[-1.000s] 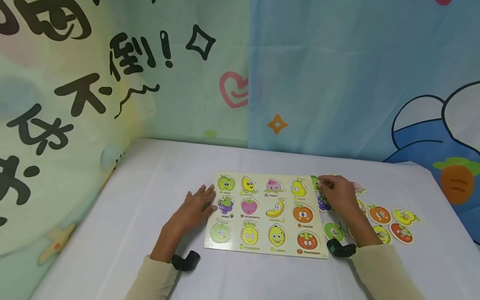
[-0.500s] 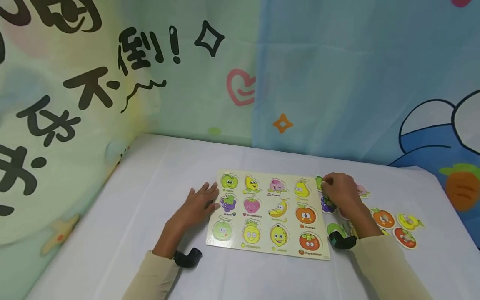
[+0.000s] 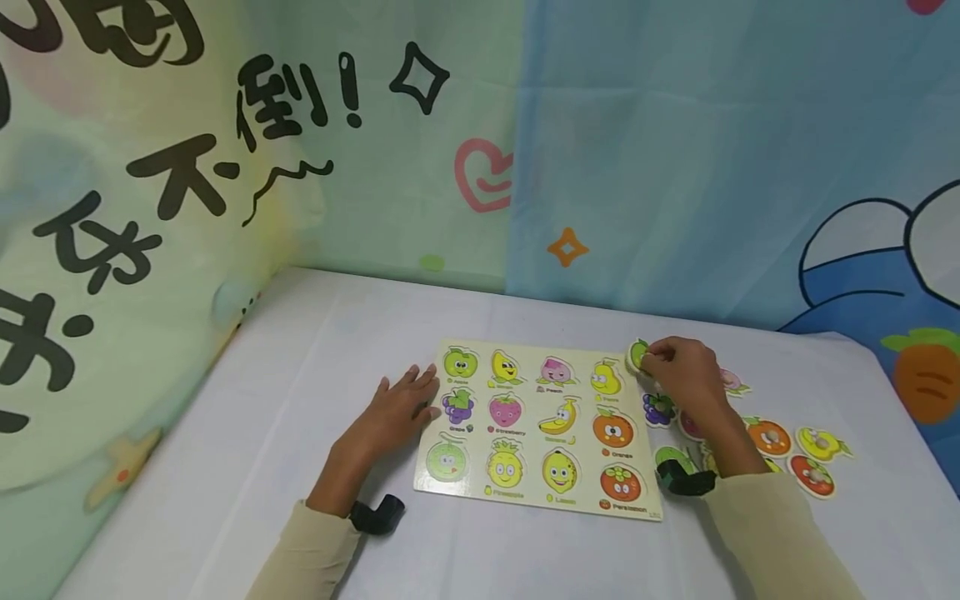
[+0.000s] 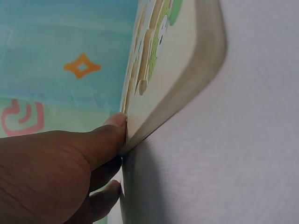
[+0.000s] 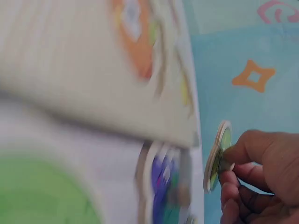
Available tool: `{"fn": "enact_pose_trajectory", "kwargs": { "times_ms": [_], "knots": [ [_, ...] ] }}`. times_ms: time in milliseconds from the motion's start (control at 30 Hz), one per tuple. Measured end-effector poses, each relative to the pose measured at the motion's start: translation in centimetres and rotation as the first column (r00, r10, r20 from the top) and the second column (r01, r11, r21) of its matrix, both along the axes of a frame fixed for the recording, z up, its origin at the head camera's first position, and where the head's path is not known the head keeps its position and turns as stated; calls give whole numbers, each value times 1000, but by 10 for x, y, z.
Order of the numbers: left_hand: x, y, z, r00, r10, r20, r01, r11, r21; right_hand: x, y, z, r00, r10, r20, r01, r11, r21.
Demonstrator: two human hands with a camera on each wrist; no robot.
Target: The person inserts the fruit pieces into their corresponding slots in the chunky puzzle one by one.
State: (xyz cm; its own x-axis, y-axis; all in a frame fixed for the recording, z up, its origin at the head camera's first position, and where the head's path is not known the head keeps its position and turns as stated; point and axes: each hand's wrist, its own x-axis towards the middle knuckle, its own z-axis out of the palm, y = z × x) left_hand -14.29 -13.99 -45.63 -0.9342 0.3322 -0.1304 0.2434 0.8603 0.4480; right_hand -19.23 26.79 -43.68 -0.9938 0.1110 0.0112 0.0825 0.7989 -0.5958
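A cream fruit puzzle board (image 3: 525,497) with printed fruit faces lies flat on the table in the head view. My left hand (image 3: 396,410) rests at its left edge, fingers extended; the left wrist view has the thumb (image 4: 112,133) against the board's edge. Beyond the opposite side, my right hand (image 3: 686,373) pinches a round green fruit puzzle piece (image 3: 637,355) by its small knob. That piece overlaps the board's upper right corner in the head view. In the right wrist view the piece (image 5: 216,156) is held on edge, tilted, between thumb and fingers.
Right of the board lie several loose knobbed pieces: a grape piece (image 3: 658,410), a green round piece (image 3: 673,458), an orange piece (image 3: 768,437), a pear-shaped yellow piece (image 3: 822,444) and a red persimmon piece (image 3: 812,477). Printed cloth (image 3: 660,167) hangs behind the white table.
My right hand has lifted the green piece from its spot beside the board and brought it slightly left, over the corner. My left hand stays at the board. The head view has shifted slightly.
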Motion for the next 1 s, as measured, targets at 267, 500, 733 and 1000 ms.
{"fn": "enact_pose_trajectory", "kwargs": {
  "times_ms": [267,500,733,1000],
  "knots": [
    [0,-2,-1,1000,-1,3,1,1000,14,-24,-6,-37,999,32,-35,-36,989,-140],
    [1,-2,0,1000,2,6,-2,1000,17,-8,-55,-5,996,91,-6,-88,939,-333],
    [0,-2,-1,1000,-1,-1,1,1000,18,-10,-94,-5,994,105,34,-82,910,-407],
    [0,0,-1,1000,2,0,-2,1000,23,-13,-132,-8,985,146,88,-92,892,-442]
  ]
}}
